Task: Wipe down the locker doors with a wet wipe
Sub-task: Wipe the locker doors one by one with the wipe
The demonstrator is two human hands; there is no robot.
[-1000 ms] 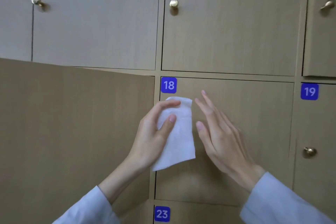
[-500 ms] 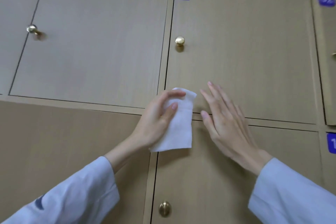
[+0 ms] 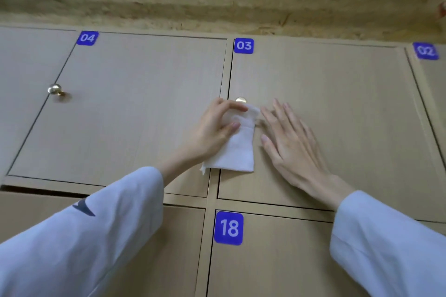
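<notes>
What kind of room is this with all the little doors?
Probably a locker or changing room, maybe at a school, gym or workplace. The wooden doors carry blue number labels like 03 and 18, and each visible door has a small brass knob.

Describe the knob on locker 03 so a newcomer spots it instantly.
Find the top row of locker doors and the door with the blue 03 label at its upper left corner. Follow that door's left edge down to the small round brass knob. Unlike the fully exposed knob on door 04, it sits just above the left hand gripping the white wipe.
</notes>
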